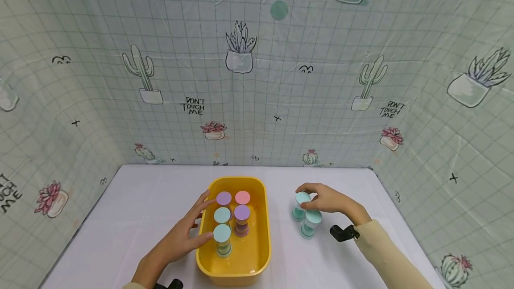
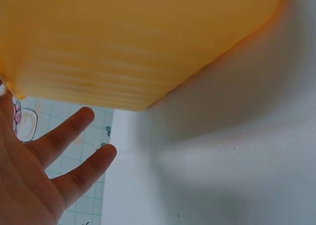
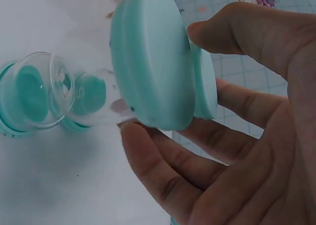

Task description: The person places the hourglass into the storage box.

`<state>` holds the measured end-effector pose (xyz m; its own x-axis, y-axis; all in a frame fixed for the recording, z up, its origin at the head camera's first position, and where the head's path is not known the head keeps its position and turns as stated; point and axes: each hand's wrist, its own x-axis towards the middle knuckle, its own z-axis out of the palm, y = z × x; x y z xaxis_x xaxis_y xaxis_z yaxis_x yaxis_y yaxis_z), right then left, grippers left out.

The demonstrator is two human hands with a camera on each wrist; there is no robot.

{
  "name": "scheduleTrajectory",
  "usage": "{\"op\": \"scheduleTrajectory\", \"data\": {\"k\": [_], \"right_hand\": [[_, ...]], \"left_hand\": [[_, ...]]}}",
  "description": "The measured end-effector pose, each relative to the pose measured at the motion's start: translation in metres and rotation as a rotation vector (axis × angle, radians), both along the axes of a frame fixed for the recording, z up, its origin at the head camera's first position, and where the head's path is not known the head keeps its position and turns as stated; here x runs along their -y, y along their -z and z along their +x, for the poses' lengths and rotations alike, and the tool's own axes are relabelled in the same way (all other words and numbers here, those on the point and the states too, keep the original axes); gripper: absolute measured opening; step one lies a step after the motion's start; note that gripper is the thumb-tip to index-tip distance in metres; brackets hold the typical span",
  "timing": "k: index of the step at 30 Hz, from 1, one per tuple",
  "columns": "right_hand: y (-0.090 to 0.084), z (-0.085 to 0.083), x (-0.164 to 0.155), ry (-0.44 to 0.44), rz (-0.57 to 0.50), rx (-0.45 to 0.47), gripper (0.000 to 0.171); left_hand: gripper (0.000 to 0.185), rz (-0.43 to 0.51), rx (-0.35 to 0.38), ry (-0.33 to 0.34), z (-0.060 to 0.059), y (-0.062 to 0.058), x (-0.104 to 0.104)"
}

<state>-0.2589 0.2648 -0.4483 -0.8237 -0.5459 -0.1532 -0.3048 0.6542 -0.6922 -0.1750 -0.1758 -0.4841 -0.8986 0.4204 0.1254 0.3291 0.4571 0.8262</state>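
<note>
A yellow tub (image 1: 266,235) stands mid-table and holds several hourglass timers with purple, pink and teal caps (image 1: 222,233). My left hand (image 1: 202,217) lies open against the tub's left rim, fingers straight. The left wrist view shows the tub wall (image 2: 138,42) close above that hand (image 2: 49,161). Right of the tub stand two teal timers. My right hand (image 1: 306,194) grips the top of the far timer (image 1: 299,211); the near timer (image 1: 310,225) stands just in front of my wrist. In the right wrist view the near cap (image 3: 153,57) looms large, with the gripped cap (image 3: 206,82) behind it between my fingers (image 3: 237,27).
The white table (image 1: 140,217) is walled on three sides by a cactus-print cloth (image 1: 241,101). A black wrist mount (image 1: 343,232) sits on my right forearm, low above the table.
</note>
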Motion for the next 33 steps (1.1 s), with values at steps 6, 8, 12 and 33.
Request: {"op": "scheduleTrajectory", "data": {"k": [6,8,12,33], "right_hand": [[0.002,-0.005,0.003,0.018,0.003,0.023,0.048],[0.002,-0.007,0.005,0.028,0.003,0.034,0.048],[0.001,-0.007,0.007,0.036,-0.004,0.059,0.049],[0.0,-0.01,0.012,0.043,-0.026,0.091,0.048]], "left_hand": [[0.069,0.009,-0.013,0.01,-0.001,0.001,0.0],[0.069,0.009,-0.016,0.01,-0.002,0.002,0.0],[0.07,0.013,-0.02,0.012,-0.001,0.001,-0.001],[0.069,0.03,0.0,0.014,-0.001,0.001,-0.001]]}}
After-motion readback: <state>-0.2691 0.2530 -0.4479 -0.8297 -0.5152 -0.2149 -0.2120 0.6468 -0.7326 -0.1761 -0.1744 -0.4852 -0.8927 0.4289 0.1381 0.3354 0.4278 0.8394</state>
